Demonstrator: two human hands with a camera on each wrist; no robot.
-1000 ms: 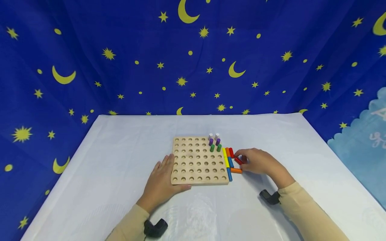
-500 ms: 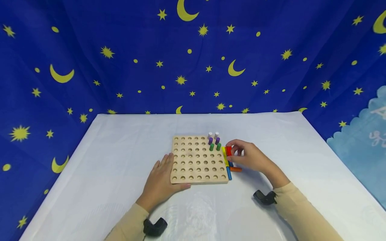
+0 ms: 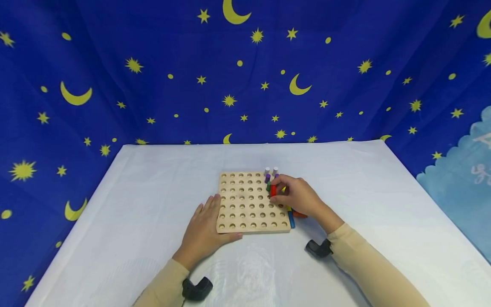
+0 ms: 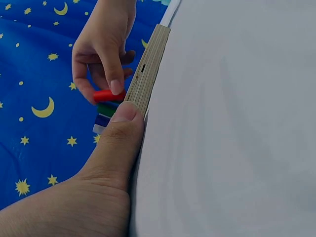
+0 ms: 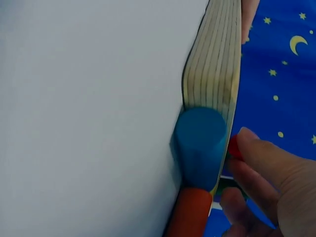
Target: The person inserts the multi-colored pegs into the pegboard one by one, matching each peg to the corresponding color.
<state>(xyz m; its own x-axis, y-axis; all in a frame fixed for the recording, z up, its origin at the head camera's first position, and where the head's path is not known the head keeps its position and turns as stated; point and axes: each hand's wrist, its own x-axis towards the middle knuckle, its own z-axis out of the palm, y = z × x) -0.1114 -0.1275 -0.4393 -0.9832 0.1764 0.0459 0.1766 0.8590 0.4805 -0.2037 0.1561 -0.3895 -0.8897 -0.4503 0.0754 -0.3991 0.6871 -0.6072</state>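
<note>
A square wooden peg board [image 3: 237, 202] with rows of holes lies on the table. My left hand [image 3: 203, 228] rests at its near left corner, fingers straight along the left side and thumb [image 4: 126, 112] along the front edge. Over the board's right part, my right hand [image 3: 303, 197] pinches a red peg [image 3: 273, 190] between thumb and fingers; the peg stands upright beside a green peg [image 3: 268, 186]. In the right wrist view only one end of the red peg [image 5: 235, 147] shows. Behind it stand purple pegs [image 3: 267, 178] and white pegs [image 3: 267, 170]. The fingers partly hide the far right pegs.
Along the board's right side lie a blue peg [image 3: 291, 220], a yellow peg [image 3: 289, 209] and an orange peg [image 3: 301, 214], partly behind my right hand. White cloth [image 3: 153, 183] covers the table. A blue star-and-moon curtain [image 3: 192, 51] hangs behind.
My right hand has moved left from the loose pegs beside the board to over the board, carrying a red peg that was lying there. My left hand has stayed in place.
</note>
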